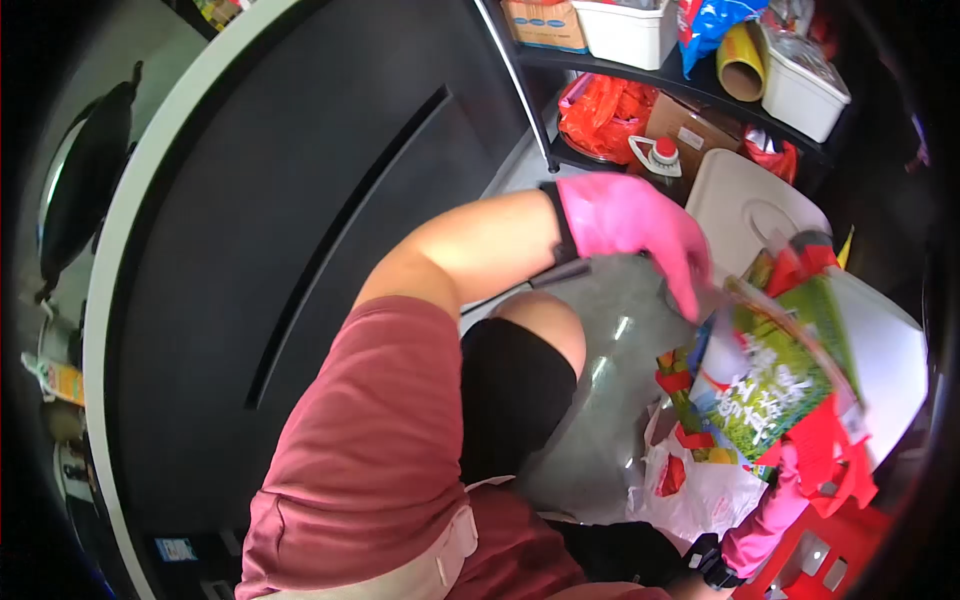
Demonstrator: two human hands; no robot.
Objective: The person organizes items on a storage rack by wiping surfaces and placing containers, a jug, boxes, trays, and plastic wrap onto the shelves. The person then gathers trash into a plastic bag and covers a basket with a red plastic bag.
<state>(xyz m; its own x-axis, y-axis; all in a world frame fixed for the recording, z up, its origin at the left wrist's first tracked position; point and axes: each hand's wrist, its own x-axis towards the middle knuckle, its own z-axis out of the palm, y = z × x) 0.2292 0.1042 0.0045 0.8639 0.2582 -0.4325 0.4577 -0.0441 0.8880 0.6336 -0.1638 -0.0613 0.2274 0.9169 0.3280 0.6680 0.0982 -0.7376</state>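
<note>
A pink rubber glove covers my left hand [665, 235], which reaches over the grey floor with its fingers apart and pointing down, nothing between them. At the lower right my right hand [785, 475], also gloved in pink, is against a green printed bag [770, 390] with red straps [825, 450]; the bag and straps hide its fingers. A white plastic bag [700, 495] with red print lies below the green bag. Behind the bags stands a white bin or box [890, 350], partly covered by them.
A black shelf [620, 75] at the top holds white containers [630, 35], a yellow roll [740, 65] and a red bag [605, 115]. Beneath are a bottle with a red cap [660, 155] and a beige lid [755, 205]. A dark cabinet door [300, 200] fills the left; a red crate [810, 560] sits lower right.
</note>
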